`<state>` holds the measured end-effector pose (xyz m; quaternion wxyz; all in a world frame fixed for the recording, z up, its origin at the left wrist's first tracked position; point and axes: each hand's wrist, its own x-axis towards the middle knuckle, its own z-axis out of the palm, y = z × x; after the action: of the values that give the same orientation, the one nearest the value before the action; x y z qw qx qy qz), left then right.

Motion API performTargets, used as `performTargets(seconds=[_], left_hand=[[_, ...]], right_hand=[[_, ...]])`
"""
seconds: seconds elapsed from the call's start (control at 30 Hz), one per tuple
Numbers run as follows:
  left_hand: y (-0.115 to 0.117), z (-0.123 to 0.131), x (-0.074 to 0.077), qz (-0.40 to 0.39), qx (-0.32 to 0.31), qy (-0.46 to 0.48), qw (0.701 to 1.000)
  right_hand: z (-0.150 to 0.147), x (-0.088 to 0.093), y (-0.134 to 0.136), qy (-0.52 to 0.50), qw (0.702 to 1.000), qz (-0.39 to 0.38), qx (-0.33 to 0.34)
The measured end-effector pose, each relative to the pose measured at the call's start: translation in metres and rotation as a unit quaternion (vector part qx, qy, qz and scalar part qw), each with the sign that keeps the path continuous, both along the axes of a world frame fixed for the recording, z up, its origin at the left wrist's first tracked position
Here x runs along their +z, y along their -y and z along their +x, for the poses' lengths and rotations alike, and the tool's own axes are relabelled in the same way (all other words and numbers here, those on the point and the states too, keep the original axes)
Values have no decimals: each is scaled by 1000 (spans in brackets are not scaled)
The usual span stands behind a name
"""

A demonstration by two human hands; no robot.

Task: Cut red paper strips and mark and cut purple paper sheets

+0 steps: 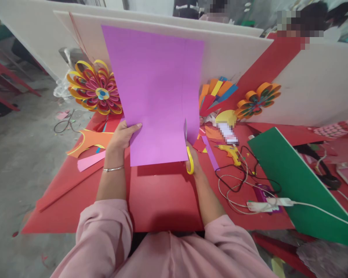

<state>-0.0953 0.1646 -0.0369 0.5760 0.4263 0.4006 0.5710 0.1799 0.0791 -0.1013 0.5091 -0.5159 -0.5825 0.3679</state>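
Observation:
A large sheet of purple paper (156, 92) is held up in front of me, over the red table (165, 197). My left hand (124, 135) grips its left edge near the lower corner, thumb on the front face. Yellow-handled scissors (190, 160) are in my right hand (193, 152), at the sheet's lower right. A blade shows against the paper, where a cut runs up from the bottom edge and a strip curls away to the right. The sheet and the scissors' handle hide most of my right fingers.
White boards (237, 54) stand behind the table. Looped paper flowers (103, 92) lean there, with coloured strips (217, 92) between them. On the right lie a yellow glue gun (232, 153), a power strip (261, 206), cables and a green board (304, 189). Orange paper scraps (97, 139) lie left.

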Motion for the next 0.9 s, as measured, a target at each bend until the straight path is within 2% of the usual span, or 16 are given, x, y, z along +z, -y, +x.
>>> performTargets(seconds=[0.1, 0.2, 0.6, 0.9], left_hand=[[-12, -1, -14, -6, -17, 3, 1000], [-15, -2, -19, -10, -23, 5, 1000], [-12, 0, -15, -25, -6, 2, 1000], [-12, 3, -11, -29, 0, -1, 1000]], right_hand=[[0, -5, -6, -7, 1000, 24, 13], [0, -8, -9, -11, 1000, 20, 20], [1, -15, -7, -15, 1000, 19, 19], [3, -31, -14, -23, 999, 33, 17]])
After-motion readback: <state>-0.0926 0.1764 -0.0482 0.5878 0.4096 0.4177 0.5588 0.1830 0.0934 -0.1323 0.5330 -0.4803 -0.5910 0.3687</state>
